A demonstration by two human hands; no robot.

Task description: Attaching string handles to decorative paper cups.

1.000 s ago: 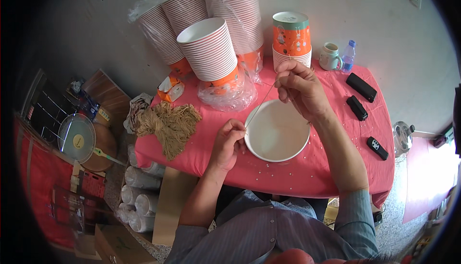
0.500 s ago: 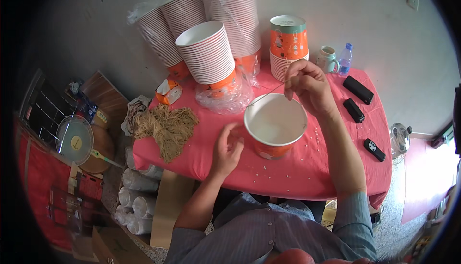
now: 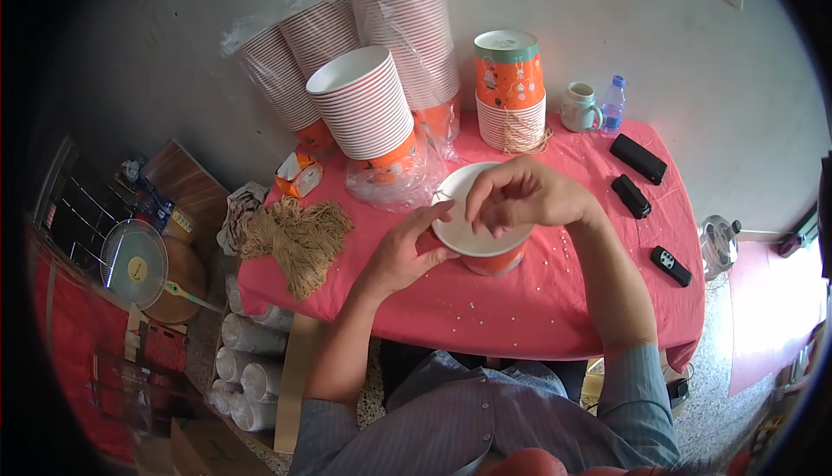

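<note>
A white-lined orange paper bucket (image 3: pixel 498 262) stands upright near the table's front edge, its mouth partly covered by my hands. My left hand (image 3: pixel 406 249) grips its left side, thumb low against the outer wall and fingertips at the rim. A short bit of thin cord (image 3: pixel 443 194) shows at the rim just beyond those fingertips. Over the bucket's mouth, my right hand (image 3: pixel 527 197) is closed with bent fingers; whether cord is between them is hidden. Left of the bucket lies a bundle of tan cords (image 3: pixel 299 242).
Behind are nested paper buckets (image 3: pixel 368 112), plastic-wrapped stacks (image 3: pixel 403 34) and another stack with loose strands (image 3: pixel 510 77). A mug (image 3: pixel 579 108), bottle (image 3: pixel 614 103), black cases (image 3: pixel 639 158) and a remote-like device (image 3: pixel 671 266) stand or lie right. White specks dot the red cloth (image 3: pixel 416 320).
My right hand has come down and left over the bucket; the cord stretched from it no longer shows. My left hand has moved up onto the bucket's side.
</note>
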